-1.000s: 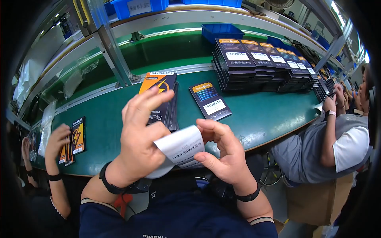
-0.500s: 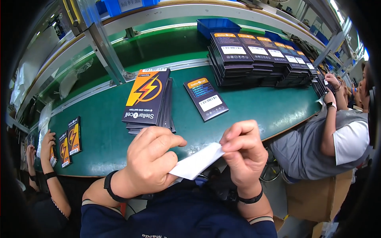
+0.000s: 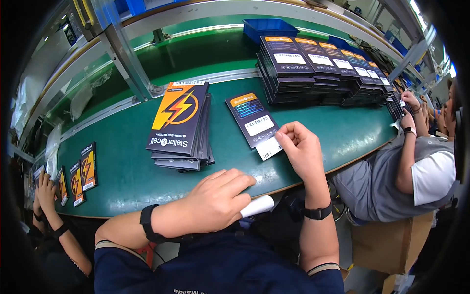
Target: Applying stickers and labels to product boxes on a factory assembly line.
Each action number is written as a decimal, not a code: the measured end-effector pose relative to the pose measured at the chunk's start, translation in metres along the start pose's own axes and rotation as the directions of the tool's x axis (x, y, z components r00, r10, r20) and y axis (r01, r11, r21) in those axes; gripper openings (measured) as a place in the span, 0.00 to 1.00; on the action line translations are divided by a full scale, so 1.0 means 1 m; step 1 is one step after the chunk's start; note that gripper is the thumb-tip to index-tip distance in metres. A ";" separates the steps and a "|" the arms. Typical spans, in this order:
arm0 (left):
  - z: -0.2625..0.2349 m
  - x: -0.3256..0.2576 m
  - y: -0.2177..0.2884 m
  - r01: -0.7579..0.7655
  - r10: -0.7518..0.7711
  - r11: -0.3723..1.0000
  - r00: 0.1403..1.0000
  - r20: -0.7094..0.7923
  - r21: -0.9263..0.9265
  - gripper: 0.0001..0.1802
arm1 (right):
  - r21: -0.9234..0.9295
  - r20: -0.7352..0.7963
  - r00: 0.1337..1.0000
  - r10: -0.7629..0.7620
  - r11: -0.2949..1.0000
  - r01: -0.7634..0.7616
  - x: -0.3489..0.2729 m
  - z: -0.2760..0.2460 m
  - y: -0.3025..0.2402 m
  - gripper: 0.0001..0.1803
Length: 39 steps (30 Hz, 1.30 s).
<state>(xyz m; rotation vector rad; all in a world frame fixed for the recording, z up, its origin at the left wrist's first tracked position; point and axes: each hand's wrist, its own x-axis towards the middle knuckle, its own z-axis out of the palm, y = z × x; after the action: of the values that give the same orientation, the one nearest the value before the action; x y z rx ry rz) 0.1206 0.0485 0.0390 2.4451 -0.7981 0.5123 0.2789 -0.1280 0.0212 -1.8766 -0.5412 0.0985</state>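
Note:
My right hand point(image 3: 302, 151) pinches one corner of a small white barcode label point(image 3: 269, 148) at the near edge of a flat dark battery box point(image 3: 243, 111). This box lies alone on the table with its printed back up. Whether the label is stuck to the box, I cannot tell. Lower and to the left, my left hand point(image 3: 210, 202) is closed on a curled white sheet point(image 3: 257, 206), whose free end sticks out past the fingers. Beyond it stands a pile of dark and orange battery boxes point(image 3: 178, 115).
Long rows of stacked battery boxes point(image 3: 289, 63) fill the far right of the green table point(image 3: 230, 171). Behind them sits a blue bin point(image 3: 269, 30). A metal post point(image 3: 128, 66) rises at the back left. Co-workers sit at both sides; several boxes point(image 3: 88, 166) stand near the left one.
My right hand has moved away from the white sheet to the near edge of the single box, carrying a label. The sheet now curls in my left hand, which has shifted slightly right.

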 end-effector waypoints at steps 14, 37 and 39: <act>0.024 0.005 -0.026 0.158 -0.157 0.984 0.987 0.022 -0.083 0.09 | -0.204 -0.090 0.989 -0.119 0.974 0.099 0.009 0.010 0.011 0.06; 0.024 0.010 -0.028 0.198 -0.199 0.980 0.979 0.039 0.018 0.07 | -0.245 -0.069 0.990 -0.125 0.964 0.105 0.010 0.009 0.010 0.07; 0.025 0.010 -0.027 0.200 -0.201 0.979 0.979 0.039 0.027 0.07 | -0.268 -0.069 0.988 -0.139 0.956 0.116 0.010 0.009 0.010 0.06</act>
<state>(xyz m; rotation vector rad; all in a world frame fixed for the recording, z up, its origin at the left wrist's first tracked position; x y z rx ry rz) 0.1502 0.0487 0.0145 2.5298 -0.5560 0.3983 0.2882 -0.1187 0.0102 -2.0872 -0.6382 -0.1471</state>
